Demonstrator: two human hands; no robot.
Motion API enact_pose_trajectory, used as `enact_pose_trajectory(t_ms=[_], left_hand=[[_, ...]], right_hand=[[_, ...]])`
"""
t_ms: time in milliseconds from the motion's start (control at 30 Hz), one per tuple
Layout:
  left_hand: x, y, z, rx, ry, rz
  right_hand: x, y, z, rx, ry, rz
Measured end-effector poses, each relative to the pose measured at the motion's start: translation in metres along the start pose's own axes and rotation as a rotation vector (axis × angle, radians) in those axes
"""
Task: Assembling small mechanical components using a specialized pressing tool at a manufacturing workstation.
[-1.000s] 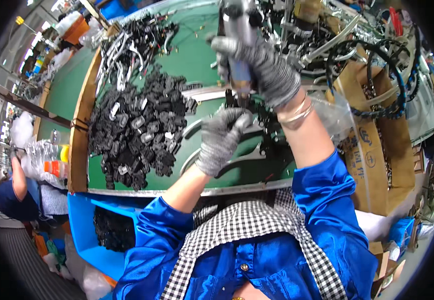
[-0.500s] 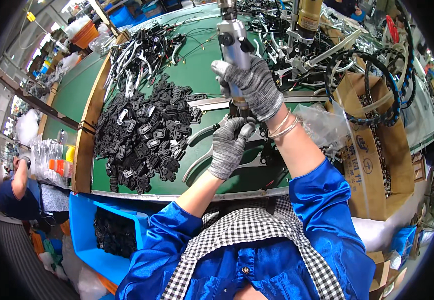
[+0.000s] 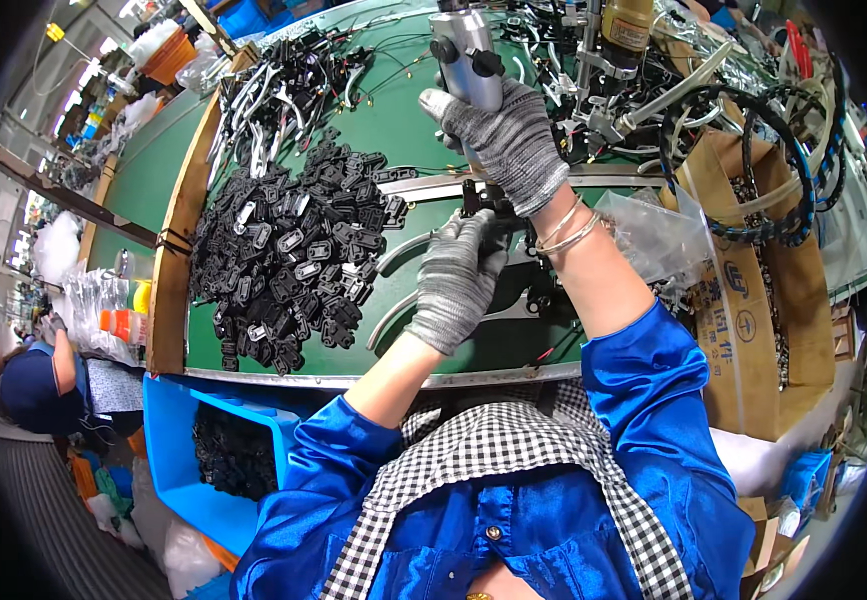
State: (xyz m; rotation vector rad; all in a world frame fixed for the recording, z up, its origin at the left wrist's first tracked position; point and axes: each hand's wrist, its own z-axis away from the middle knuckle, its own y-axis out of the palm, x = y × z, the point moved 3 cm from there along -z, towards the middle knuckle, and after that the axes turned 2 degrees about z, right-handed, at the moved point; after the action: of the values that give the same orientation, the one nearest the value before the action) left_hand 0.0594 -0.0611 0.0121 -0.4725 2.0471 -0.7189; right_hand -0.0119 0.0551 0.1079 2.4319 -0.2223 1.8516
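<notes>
My right hand (image 3: 519, 150), in a grey knitted glove, is wrapped round a silver power screwdriver (image 3: 472, 60) held upright over the bench. Just below it, my gloved left hand (image 3: 456, 280) is closed on the black body of a brake lever (image 3: 406, 255), whose silver blade sticks out to the left. The screwdriver's tip is hidden behind my right hand and the black body. Another silver brake lever (image 3: 394, 318) lies on the green bench top under my left wrist. A large heap of small black clamp parts (image 3: 284, 260) lies to the left.
Silver levers with black cables (image 3: 279, 110) are piled at the far left, with more at the far right. A wooden rail (image 3: 176, 240) edges the bench. A blue bin (image 3: 159, 450) stands below left, a cardboard box (image 3: 739, 320) right. A co-worker (image 3: 29, 385) sits far left.
The screwdriver and my right hand have shifted slightly. My left hand has turned, its fingers now pointing up at the black body. The view has moved a little.
</notes>
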Motion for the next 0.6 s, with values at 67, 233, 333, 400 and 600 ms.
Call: enact_pose_trajectory(t_ms=[67,233,333,400,600], left_hand=[[-0.014,-0.022,-0.005,-0.104,0.132,-0.070],[-0.046,-0.079,-0.044,-0.476,0.158,0.323],[-0.076,-0.086,-0.082,-0.498,0.236,0.057],[-0.069,-0.083,-0.092,-0.501,0.129,0.021],[-0.078,-0.087,-0.098,-0.578,0.562,-0.386]], right_hand=[[-0.002,-0.006,-0.001,0.012,0.007,0.029],[-0.002,0.000,0.006,0.102,-0.058,0.105],[-0.040,0.007,-0.006,0.067,-0.140,-0.338],[-0.044,0.010,0.000,-0.136,-0.234,0.238],[-0.011,0.003,0.025,-0.252,-0.281,0.478]])
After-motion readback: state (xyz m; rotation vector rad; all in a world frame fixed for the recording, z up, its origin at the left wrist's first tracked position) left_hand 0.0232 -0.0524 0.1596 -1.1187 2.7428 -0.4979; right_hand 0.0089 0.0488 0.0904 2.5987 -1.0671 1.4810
